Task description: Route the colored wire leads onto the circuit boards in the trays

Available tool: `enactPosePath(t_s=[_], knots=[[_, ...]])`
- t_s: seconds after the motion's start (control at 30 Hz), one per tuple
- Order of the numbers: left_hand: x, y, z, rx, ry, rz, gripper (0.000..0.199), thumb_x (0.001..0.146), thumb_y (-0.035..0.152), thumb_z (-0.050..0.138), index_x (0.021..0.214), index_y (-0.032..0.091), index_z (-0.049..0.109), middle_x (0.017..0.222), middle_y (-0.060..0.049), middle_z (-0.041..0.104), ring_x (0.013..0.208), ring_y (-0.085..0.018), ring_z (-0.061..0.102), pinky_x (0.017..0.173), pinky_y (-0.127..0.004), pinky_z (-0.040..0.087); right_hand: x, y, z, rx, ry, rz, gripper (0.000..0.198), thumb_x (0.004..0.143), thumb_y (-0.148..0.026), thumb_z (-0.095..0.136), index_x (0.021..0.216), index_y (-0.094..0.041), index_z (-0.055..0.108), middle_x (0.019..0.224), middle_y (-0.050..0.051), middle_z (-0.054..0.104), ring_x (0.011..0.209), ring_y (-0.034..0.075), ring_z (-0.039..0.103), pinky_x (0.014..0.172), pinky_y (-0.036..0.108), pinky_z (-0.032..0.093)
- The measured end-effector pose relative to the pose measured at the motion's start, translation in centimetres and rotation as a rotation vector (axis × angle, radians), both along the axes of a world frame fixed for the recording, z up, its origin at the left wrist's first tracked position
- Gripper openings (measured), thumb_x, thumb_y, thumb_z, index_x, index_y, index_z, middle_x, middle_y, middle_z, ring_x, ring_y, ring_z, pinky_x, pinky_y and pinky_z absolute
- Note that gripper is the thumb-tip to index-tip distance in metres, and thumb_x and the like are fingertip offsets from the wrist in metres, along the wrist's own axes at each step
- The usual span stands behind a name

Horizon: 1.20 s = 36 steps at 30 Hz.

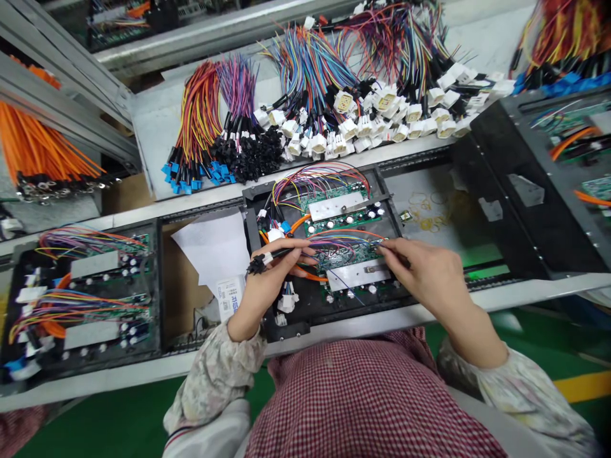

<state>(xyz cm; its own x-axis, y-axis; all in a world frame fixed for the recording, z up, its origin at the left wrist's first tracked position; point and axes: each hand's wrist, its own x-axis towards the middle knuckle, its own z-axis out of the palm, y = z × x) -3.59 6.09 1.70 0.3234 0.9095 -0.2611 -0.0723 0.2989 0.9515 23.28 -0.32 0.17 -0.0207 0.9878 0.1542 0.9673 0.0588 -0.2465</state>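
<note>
Thin wires [335, 242] with a black plug [258, 263] are held in the left hand's [275, 273] grip, in the middle of the frame. Their tips are pinched by the right hand [427, 270] beside a green board [344, 256], inside a black tray [308, 310].

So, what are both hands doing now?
Left hand: closed, holding wires.
Right hand: pinched closed at the circuit board; whether it grips a wire cannot be told.
</note>
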Motion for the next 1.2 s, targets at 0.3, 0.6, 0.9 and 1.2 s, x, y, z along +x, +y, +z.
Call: enactPosePath(t_s=[0.3, 0.6, 0.9, 1.2], knots=[[0.01, 0.03, -0.17, 0.016, -0.022, -0.008, 0.015, 0.092, 0.028, 0.069, 0.102, 0.019, 0.075, 0.096, -0.007, 0.078, 0.085, -0.017, 0.077, 0.065, -0.020, 0.064, 0.19, 0.11, 0.02, -0.006, 0.013, 0.029, 0.031, 0.099, -0.038, 0.050, 0.097, -0.022, 0.076, 0.081, 0.005, 0.076, 0.067, 0.019, 0.067, 0.054, 0.030, 0.036], [0.27, 0.07, 0.58, -0.013, 0.015, 0.011, 0.016, 0.090, 0.030, 0.070, 0.099, 0.018, 0.074, 0.094, -0.007, 0.078, 0.082, -0.017, 0.077, 0.065, -0.022, 0.065, 0.27, 0.28, 0.05, -0.026, 0.039, 0.062, 0.032, 0.099, -0.037, 0.049, 0.097, -0.021, 0.076, 0.081, 0.005, 0.076, 0.064, 0.019, 0.067, 0.055, 0.030, 0.037], [0.21, -0.01, 0.40, -0.001, 0.011, 0.011, 0.016, 0.090, 0.031, 0.070, 0.099, 0.019, 0.075, 0.094, -0.007, 0.078, 0.082, -0.016, 0.077, 0.064, -0.021, 0.064, 0.43, 0.31, 0.00, 0.011, 0.054, 0.076, 0.029, 0.099, -0.035, 0.051, 0.096, -0.021, 0.076, 0.085, 0.005, 0.077, 0.067, 0.020, 0.069, 0.054, 0.030, 0.038], [0.30, -0.02, 0.53, 0.003, 0.009, 0.012, 0.016, 0.091, 0.030, 0.069, 0.100, 0.018, 0.074, 0.094, -0.007, 0.078, 0.082, -0.017, 0.077, 0.064, -0.021, 0.064, 0.37, 0.64, 0.02, -0.068, 0.120, 0.108, 0.032, 0.099, -0.037, 0.049, 0.097, -0.021, 0.076, 0.085, 0.006, 0.077, 0.067, 0.021, 0.069, 0.058, 0.031, 0.042]])
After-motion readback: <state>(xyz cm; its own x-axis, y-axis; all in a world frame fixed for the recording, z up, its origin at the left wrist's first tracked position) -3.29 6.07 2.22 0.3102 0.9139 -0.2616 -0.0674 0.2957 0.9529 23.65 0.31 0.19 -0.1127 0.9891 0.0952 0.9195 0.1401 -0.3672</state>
